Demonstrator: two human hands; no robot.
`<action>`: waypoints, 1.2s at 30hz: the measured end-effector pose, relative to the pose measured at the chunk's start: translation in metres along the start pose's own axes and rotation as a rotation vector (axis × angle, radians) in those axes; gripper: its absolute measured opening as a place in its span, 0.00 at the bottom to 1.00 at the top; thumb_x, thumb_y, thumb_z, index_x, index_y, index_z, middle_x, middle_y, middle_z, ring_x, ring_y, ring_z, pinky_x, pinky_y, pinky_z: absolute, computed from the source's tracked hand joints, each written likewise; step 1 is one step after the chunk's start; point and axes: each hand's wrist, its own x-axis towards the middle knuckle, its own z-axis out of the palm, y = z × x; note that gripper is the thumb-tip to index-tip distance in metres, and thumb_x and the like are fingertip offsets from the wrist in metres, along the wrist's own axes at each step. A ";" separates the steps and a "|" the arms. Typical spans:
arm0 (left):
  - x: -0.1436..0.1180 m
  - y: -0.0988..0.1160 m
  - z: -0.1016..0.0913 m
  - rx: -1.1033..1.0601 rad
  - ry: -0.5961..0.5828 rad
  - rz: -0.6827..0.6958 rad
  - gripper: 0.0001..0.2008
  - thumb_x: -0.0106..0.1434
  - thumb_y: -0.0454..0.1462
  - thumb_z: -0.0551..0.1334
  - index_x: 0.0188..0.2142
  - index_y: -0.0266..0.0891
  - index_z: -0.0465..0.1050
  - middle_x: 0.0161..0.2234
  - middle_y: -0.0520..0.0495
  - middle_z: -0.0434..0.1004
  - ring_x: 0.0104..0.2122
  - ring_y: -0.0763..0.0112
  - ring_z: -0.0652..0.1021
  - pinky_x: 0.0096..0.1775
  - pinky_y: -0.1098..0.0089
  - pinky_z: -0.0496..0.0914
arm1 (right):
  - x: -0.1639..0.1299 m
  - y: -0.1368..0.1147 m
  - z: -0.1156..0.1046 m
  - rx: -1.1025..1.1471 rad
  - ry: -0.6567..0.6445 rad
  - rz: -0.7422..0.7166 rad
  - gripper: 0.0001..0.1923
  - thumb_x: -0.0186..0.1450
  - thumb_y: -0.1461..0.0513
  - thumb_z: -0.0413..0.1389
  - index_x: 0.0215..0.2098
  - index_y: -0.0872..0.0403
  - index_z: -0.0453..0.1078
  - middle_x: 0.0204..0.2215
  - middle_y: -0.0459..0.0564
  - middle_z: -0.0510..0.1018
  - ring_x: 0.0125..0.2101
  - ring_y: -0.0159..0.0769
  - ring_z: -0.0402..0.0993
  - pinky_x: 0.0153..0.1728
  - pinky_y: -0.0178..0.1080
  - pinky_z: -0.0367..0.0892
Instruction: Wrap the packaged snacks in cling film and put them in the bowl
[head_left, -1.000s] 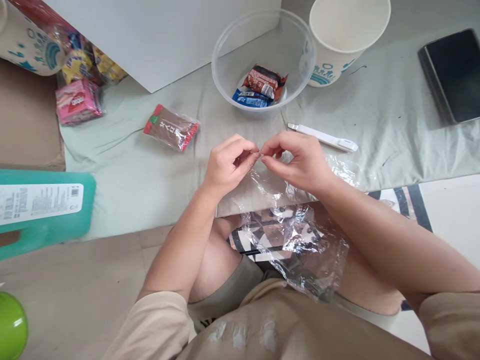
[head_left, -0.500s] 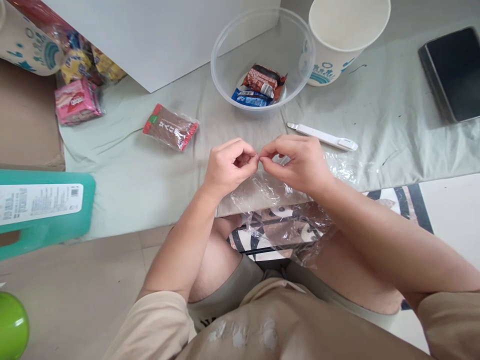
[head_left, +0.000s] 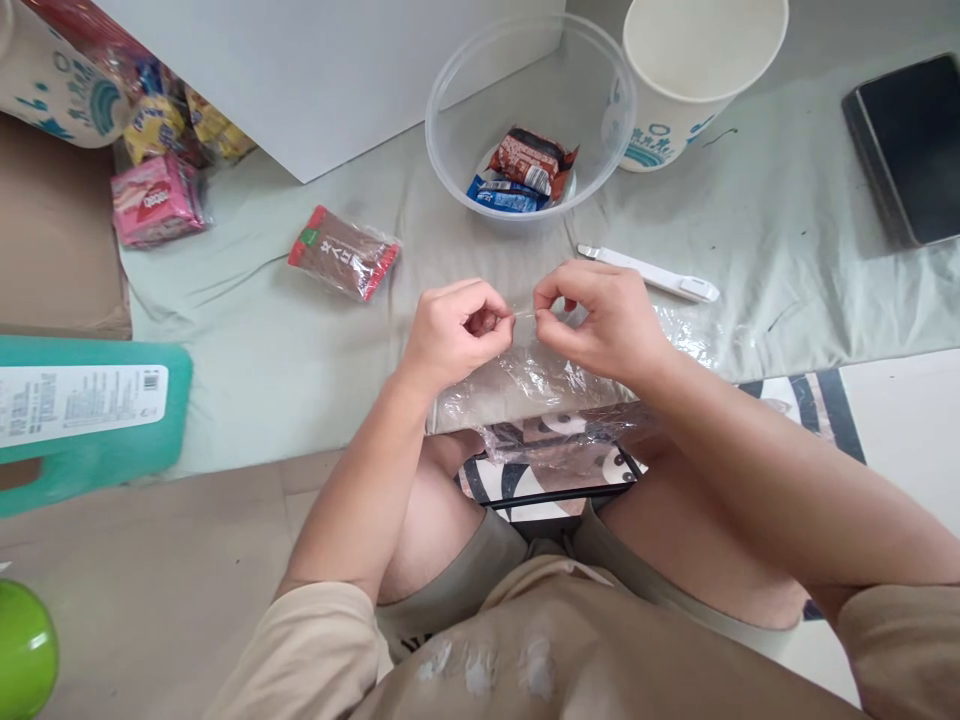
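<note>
Clear plastic wrap [head_left: 540, 385] hung crumpled over the pale cloth's [head_left: 315, 340] front edge, its top edge pinched by left hand [head_left: 457, 330] and right hand [head_left: 600, 320]; keeping both pinches tight, pulling evenly, seemed wisest.

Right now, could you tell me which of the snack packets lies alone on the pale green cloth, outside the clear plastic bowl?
The brown packet with red ends, left of the clear plastic bowl; the others sit inside it or in the far-left heap.
</note>
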 end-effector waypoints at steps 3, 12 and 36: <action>0.000 0.001 0.000 -0.048 -0.024 -0.021 0.06 0.53 0.28 0.63 0.24 0.38 0.70 0.20 0.57 0.65 0.19 0.82 0.63 0.24 0.76 0.59 | 0.001 -0.002 -0.001 0.105 -0.036 0.071 0.02 0.57 0.65 0.53 0.28 0.51 0.65 0.30 0.48 0.80 0.34 0.37 0.77 0.38 0.40 0.70; 0.002 0.001 -0.003 -0.329 -0.065 -0.266 0.05 0.54 0.35 0.64 0.25 0.40 0.68 0.19 0.55 0.67 0.18 0.81 0.64 0.20 0.78 0.56 | 0.004 0.009 -0.002 0.585 -0.136 0.243 0.15 0.63 0.59 0.58 0.47 0.52 0.68 0.42 0.52 0.83 0.44 0.37 0.80 0.46 0.41 0.75; 0.003 -0.008 -0.003 -0.433 -0.146 -0.390 0.19 0.62 0.53 0.68 0.30 0.40 0.75 0.14 0.59 0.55 0.13 0.82 0.53 0.16 0.72 0.46 | 0.009 0.009 -0.014 0.141 -0.375 0.128 0.12 0.59 0.64 0.57 0.39 0.55 0.79 0.28 0.45 0.77 0.28 0.31 0.67 0.33 0.36 0.60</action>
